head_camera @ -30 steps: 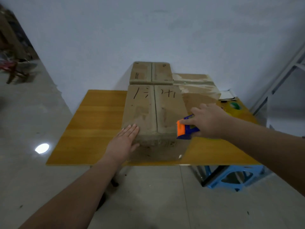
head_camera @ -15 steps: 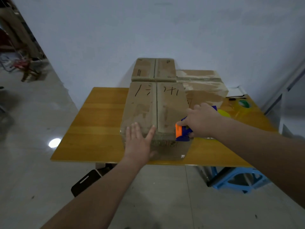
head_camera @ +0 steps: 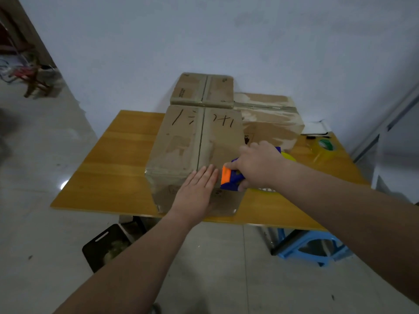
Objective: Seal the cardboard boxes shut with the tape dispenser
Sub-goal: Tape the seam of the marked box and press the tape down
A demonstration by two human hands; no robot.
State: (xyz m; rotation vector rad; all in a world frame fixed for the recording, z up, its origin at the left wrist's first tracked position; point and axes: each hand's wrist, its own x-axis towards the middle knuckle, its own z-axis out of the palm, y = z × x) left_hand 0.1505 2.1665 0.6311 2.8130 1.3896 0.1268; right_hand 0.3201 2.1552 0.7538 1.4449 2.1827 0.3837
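Low in the frame, two bare forearms reach up toward a wooden table point(head_camera: 108, 155). The left hand point(head_camera: 195, 193) lies flat and open, fingers together, pressed on the near top edge and front face of the nearest cardboard box point(head_camera: 181, 141), gripping nothing. Just right of its fingertips, the right hand point(head_camera: 260, 166) is closed around a blue tape dispenser point(head_camera: 233, 179), whose orange front end sticks out leftward from the fist at the box's near right corner, almost touching the left hand's fingers. That box sits at centre frame, at the table's front edge, with black marks scrawled on its flaps and a seam running down the middle. Behind it, toward the wall, stands a second box point(head_camera: 201, 90), and to the right of that a third box point(head_camera: 272, 118). At right on the table lies a roll of clear tape point(head_camera: 324, 147). Under the table, lower right, is a blue stool point(head_camera: 317, 248).
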